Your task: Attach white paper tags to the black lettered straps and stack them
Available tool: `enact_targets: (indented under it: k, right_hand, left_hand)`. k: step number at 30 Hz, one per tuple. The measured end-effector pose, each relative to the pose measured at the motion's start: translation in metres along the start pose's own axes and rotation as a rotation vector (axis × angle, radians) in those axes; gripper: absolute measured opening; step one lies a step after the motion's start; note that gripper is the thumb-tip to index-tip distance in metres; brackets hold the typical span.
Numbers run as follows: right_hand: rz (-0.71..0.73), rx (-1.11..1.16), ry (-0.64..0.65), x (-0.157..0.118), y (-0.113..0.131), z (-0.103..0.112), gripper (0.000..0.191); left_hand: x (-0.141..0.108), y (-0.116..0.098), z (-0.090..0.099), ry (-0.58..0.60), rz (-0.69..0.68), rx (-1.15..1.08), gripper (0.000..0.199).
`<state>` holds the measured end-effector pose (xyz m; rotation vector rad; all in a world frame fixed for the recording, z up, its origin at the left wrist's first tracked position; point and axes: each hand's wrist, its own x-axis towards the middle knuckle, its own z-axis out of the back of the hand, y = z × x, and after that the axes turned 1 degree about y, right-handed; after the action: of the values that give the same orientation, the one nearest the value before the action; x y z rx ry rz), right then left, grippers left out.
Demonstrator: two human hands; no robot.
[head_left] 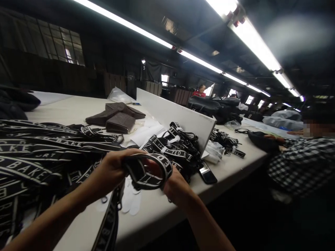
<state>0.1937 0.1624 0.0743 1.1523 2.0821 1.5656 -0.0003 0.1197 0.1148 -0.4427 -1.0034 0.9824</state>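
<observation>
Between my two hands a black webbing strap (150, 183) with white lettering is bent into a loop. My left hand (115, 165) is closed around the loop's left side, and a length of strap hangs below it toward the table edge. At the loop's right side my right hand (176, 184) grips the same strap, its fingertips partly hidden behind the webbing. Just behind the hands lies a bundled heap of lettered straps (180, 148) with white ties. To the left spreads a large pile of loose lettered straps (34, 157).
Dark quilted bags (121, 120) lie at the back of the table (60, 109). A white divider board (175, 108) stands on it, with a phone (208, 172) near the front edge. A person in a checked shirt (303, 164) is at the right; white cut pieces (132, 198) lie under my hands.
</observation>
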Motion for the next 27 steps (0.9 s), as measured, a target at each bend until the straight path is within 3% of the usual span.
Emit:
enact_targets:
  k: [4, 9, 12, 17, 19, 22, 27]
  right_hand:
    - [-0.288, 0.185, 0.110, 0.013, -0.005, 0.024, 0.063]
    - [-0.366, 0.226, 0.186, 0.003, -0.009, 0.038, 0.057]
    - [-0.353, 0.215, 0.120, 0.001, -0.013, 0.042, 0.050]
    - [-0.353, 0.111, -0.043, 0.000, -0.014, 0.051, 0.042]
    - [-0.361, 0.098, -0.103, -0.001, -0.019, 0.052, 0.043]
    - [-0.310, 0.152, -0.137, 0.003, -0.031, 0.048, 0.044]
    - [-0.199, 0.271, -0.132, 0.014, -0.041, 0.034, 0.038]
  left_hand:
    - [0.022, 0.011, -0.018, 0.183, -0.139, 0.158, 0.036]
    - [0.028, 0.030, -0.029, 0.152, -0.258, 0.183, 0.044]
    - [0.028, 0.045, -0.038, 0.083, -0.139, 0.084, 0.043]
    - [0.025, 0.077, -0.041, 0.039, 0.314, -0.012, 0.043]
    - [0.022, 0.087, -0.037, 0.046, 0.432, -0.056, 0.042]
    - [0.016, 0.095, -0.030, 0.044, 0.465, -0.147, 0.038]
    - [0.006, 0.107, -0.023, 0.173, 0.478, -0.235, 0.034]
